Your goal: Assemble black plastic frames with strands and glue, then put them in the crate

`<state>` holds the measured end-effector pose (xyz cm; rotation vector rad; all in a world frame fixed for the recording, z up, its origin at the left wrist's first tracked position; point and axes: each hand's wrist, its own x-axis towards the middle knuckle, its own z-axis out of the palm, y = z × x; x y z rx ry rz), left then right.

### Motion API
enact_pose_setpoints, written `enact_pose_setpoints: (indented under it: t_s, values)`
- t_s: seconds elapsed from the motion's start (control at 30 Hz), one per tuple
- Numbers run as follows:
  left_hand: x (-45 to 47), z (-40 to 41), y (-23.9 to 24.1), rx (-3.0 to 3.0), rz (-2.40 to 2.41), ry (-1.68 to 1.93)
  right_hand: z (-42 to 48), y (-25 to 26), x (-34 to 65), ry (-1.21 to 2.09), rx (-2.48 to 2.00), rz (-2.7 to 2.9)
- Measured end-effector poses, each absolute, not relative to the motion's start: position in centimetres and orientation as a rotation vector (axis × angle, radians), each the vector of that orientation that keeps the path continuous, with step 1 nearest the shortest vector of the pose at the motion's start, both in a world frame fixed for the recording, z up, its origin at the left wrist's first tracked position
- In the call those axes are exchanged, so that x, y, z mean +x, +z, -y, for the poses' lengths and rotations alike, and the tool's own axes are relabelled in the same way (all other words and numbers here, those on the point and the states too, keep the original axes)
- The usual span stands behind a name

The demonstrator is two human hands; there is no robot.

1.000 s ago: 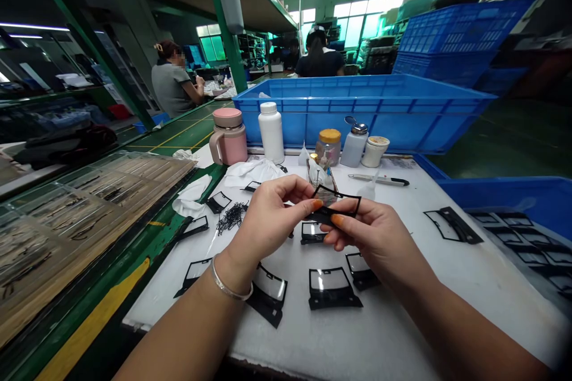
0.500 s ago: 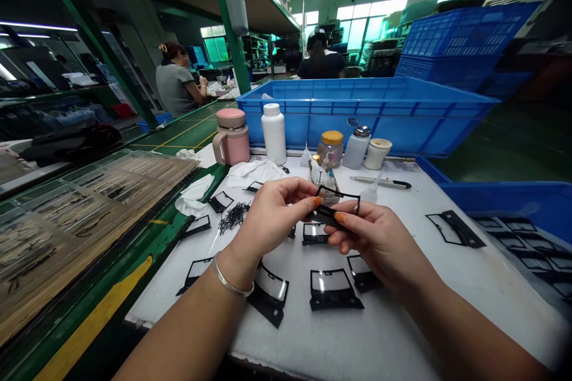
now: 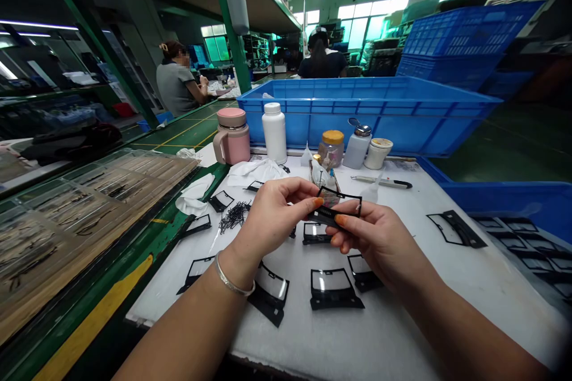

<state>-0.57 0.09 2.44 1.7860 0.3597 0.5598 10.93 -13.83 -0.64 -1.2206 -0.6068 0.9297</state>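
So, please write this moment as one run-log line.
left hand: holds black frame | right hand: holds same frame | white tabletop: more black frames lying

No text or number is readable; tiny pale marks on the held black-framed panel (image 3: 328, 212), at 6 o'clock from the yellow-lidded jar (image 3: 330, 147), are illegible.

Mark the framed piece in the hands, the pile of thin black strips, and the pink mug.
Framed piece (image 3: 327, 213): head view, on its solid black lower band.
Pile of thin black strips (image 3: 233, 218): head view, middle of the pile.
Pink mug (image 3: 239, 144): head view, on the body below the lid.
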Motion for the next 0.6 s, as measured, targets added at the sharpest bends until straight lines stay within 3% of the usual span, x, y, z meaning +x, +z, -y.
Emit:
enact_pose_setpoints:
  t_s: [0.6]
  values:
    - [-0.61,-0.03,2.46,1.83,-0.354,0.597,13.86,-0.6,10.94,0.878,-1.241,0.64]
